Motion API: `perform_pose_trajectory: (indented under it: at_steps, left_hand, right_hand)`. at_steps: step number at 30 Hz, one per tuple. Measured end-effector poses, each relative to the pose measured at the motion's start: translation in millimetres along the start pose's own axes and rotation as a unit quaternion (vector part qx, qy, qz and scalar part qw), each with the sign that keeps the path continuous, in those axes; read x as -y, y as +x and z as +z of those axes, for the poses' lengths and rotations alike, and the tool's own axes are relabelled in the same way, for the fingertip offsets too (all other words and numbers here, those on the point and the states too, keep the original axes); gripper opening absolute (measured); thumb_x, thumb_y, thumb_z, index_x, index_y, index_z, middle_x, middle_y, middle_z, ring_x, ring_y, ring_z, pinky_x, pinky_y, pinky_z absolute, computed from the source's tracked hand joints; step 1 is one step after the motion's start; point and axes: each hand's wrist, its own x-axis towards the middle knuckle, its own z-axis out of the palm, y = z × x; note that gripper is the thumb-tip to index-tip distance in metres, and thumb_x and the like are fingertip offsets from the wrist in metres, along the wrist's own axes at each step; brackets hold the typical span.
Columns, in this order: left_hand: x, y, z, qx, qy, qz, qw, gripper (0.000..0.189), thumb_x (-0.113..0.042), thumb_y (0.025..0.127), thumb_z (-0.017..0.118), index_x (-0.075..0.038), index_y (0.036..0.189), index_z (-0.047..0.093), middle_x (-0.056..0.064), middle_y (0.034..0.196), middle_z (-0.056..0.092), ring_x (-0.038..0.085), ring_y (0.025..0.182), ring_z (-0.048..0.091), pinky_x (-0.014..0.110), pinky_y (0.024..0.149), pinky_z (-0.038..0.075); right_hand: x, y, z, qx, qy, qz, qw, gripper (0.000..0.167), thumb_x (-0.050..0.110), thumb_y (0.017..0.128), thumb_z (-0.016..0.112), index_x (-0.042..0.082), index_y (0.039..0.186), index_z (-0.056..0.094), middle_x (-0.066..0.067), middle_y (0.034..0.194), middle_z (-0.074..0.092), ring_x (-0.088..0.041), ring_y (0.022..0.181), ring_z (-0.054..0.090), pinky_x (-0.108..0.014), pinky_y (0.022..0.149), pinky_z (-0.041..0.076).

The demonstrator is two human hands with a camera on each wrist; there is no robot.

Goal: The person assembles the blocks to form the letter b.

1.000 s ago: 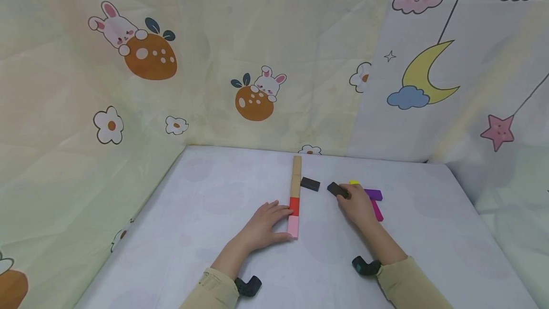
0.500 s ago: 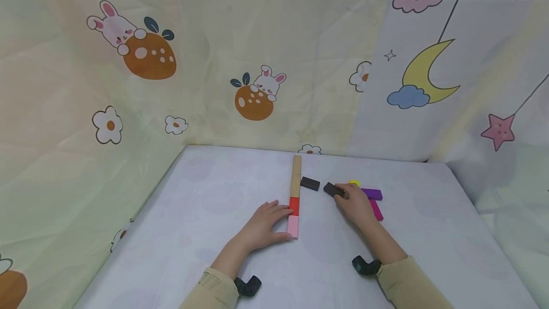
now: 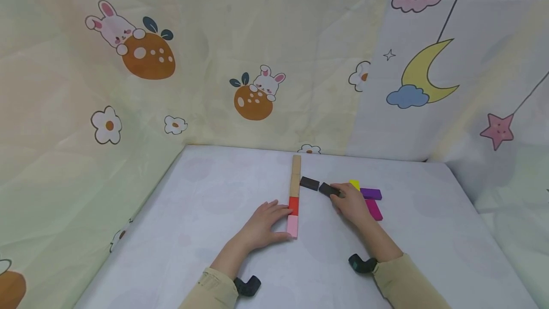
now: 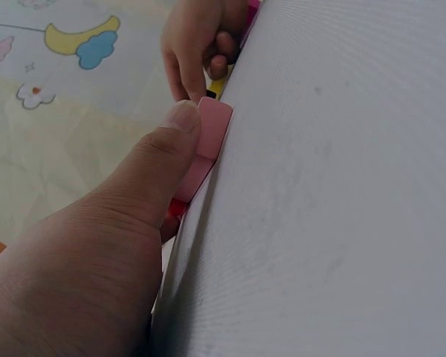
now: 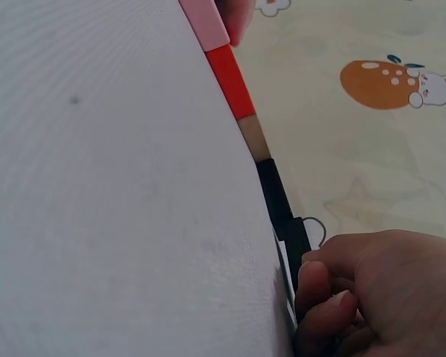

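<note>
A straight row of blocks lies on the table, with natural wood blocks (image 3: 296, 175) at the far end, then a red block (image 3: 293, 205) and a pink block (image 3: 292, 226). My left hand (image 3: 262, 228) rests along the row's left side, fingertips at the red block and the straight thumb at the pink block's near end. One black block (image 3: 310, 183) slants rightward from the wood blocks. My right hand (image 3: 355, 208) pinches a second black block (image 3: 328, 189) by its right end. In the right wrist view, this block's tip (image 5: 296, 234) is right at the first black block's end.
Beside the right hand lie a yellow block (image 3: 354, 184), a purple block (image 3: 371, 194) and a magenta block (image 3: 374, 210). Printed cloth (image 3: 206, 61) stands behind and left of the white table (image 3: 223, 175). A black wrist mount (image 3: 362, 264) sits at the right cuff.
My right hand has slid left with its black block, closing most of the gap to the other black block. More of the yellow and magenta blocks shows. The left hand stays put.
</note>
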Motion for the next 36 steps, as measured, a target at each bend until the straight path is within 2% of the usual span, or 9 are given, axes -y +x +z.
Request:
perform_pose_trajectory:
  at_steps: [4,8,12,20,23,26,29,32,36]
  left_hand:
    - [1.0,-0.2,1.1,-0.005,0.001,0.005,1.0000,0.071,-0.065,0.084,0.065,-0.038,0.146,0.045,-0.010,0.152,0.046,0.021,0.150,0.030,0.047,0.125,0.020]
    - [1.5,-0.3,1.8,-0.005,0.000,0.005,1.0000,0.071,-0.066,0.084,0.064,-0.038,0.146,0.045,-0.010,0.152,0.046,0.021,0.150,0.030,0.047,0.125,0.020]
    - [1.0,-0.4,0.9,-0.002,-0.005,0.001,1.0000,0.071,-0.066,0.084,0.064,-0.039,0.146,0.044,-0.011,0.152,0.046,0.020,0.150,0.029,0.046,0.126,0.019]
    - [1.8,-0.5,1.7,-0.003,-0.006,0.003,1.0000,0.071,-0.067,0.084,0.063,-0.039,0.146,0.044,-0.011,0.152,0.046,0.020,0.150,0.029,0.046,0.126,0.019]
    - [1.8,-0.4,1.8,-0.003,-0.003,0.003,1.0000,0.070,-0.066,0.085,0.063,-0.039,0.146,0.044,-0.011,0.152,0.045,0.020,0.150,0.029,0.046,0.126,0.019]
    - [1.5,-0.1,1.6,-0.002,-0.002,0.003,1.0000,0.071,-0.066,0.084,0.063,-0.039,0.147,0.044,-0.010,0.152,0.045,0.020,0.150,0.029,0.046,0.126,0.019]
    - [1.2,-0.2,1.4,0.000,0.000,-0.001,1.0000,0.071,-0.066,0.084,0.064,-0.039,0.147,0.044,-0.010,0.153,0.045,0.020,0.150,0.028,0.046,0.126,0.019]
    - [1.3,-0.3,1.5,0.000,0.000,-0.001,1.0000,0.071,-0.066,0.084,0.064,-0.039,0.147,0.044,-0.010,0.152,0.045,0.020,0.150,0.029,0.047,0.126,0.019]
    - [1.7,-0.3,2.1,0.000,-0.003,0.000,1.0000,0.071,-0.065,0.084,0.065,-0.039,0.146,0.044,-0.010,0.152,0.045,0.020,0.150,0.029,0.047,0.125,0.020]
  right_hand:
    - [0.7,0.3,0.5,0.003,-0.005,0.002,1.0000,0.045,0.024,0.096,0.060,0.012,0.140,0.055,-0.016,0.130,0.052,-0.016,0.058,0.056,-0.033,0.076,0.048]
    - [2.0,-0.3,0.5,0.000,-0.009,0.001,1.0000,0.045,0.024,0.096,0.060,0.012,0.139,0.056,-0.015,0.128,0.054,-0.015,0.059,0.055,-0.036,0.085,0.047]
    - [2.4,-0.3,1.5,0.000,-0.009,-0.001,1.0000,0.044,0.024,0.096,0.061,0.011,0.139,0.056,-0.016,0.127,0.054,-0.015,0.057,0.056,-0.036,0.082,0.048]
    - [-0.5,1.3,6.1,-0.013,-0.027,-0.004,0.9995,0.044,0.025,0.095,0.063,0.012,0.137,0.058,-0.015,0.125,0.057,-0.020,0.084,0.058,-0.038,0.085,0.050]
    - [-0.8,1.7,7.4,-0.013,-0.024,-0.001,0.9996,0.044,0.026,0.095,0.063,0.012,0.137,0.058,-0.015,0.126,0.057,-0.021,0.082,0.059,-0.037,0.082,0.051]
    - [-0.2,1.1,7.3,-0.014,-0.021,0.004,0.9997,0.044,0.027,0.095,0.063,0.014,0.137,0.058,-0.014,0.129,0.057,-0.022,0.088,0.058,-0.036,0.080,0.052]
    - [0.2,-0.1,6.8,-0.011,-0.018,0.006,0.9998,0.044,0.027,0.095,0.063,0.014,0.138,0.058,-0.015,0.132,0.056,-0.028,0.102,0.059,-0.042,0.087,0.054]
    - [0.3,-0.7,7.1,-0.012,-0.018,0.006,0.9998,0.044,0.027,0.096,0.062,0.015,0.138,0.057,-0.016,0.133,0.056,-0.032,0.116,0.056,-0.050,0.098,0.052]
    - [1.1,-1.7,7.2,-0.016,-0.019,0.003,0.9997,0.043,0.026,0.096,0.063,0.014,0.138,0.058,-0.016,0.133,0.057,-0.033,0.121,0.055,-0.053,0.100,0.050]
